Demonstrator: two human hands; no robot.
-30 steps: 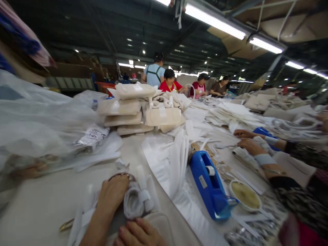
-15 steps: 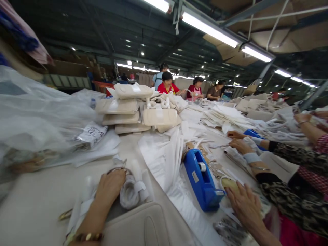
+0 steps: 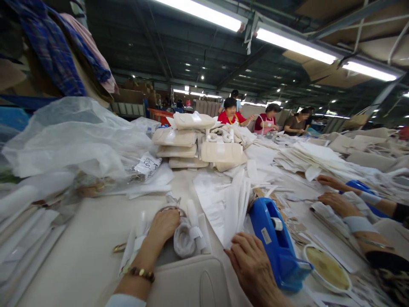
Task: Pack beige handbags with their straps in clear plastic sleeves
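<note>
A beige handbag [image 3: 188,281] lies at the table's near edge, its hardware and ends wrapped in white paper. My left hand [image 3: 164,226] is closed over a curved strap at its top, beside a wrapped roll [image 3: 184,241]. My right hand [image 3: 251,264] has its fingers bent together at the lower corner of a fan of white sheets [image 3: 223,204], closed on the sheet edge; the pinch itself is partly hidden. Right beside that hand stands a blue tape dispenser [image 3: 271,238]. A gold-coloured clasp [image 3: 119,247] shows left of the bag.
Stacked beige bags [image 3: 179,138] stand ahead. Clear plastic [image 3: 73,132] heaps at left, above layered wrapped pieces [image 3: 28,243]. A round dish [image 3: 327,267] sits at right. A co-worker's hands [image 3: 341,204] work close by on the right; other people are across the table.
My right hand has moved left from beside the round dish, past the tape dispenser, to the white sheets. My left hand stays on the bag. The view has turned left.
</note>
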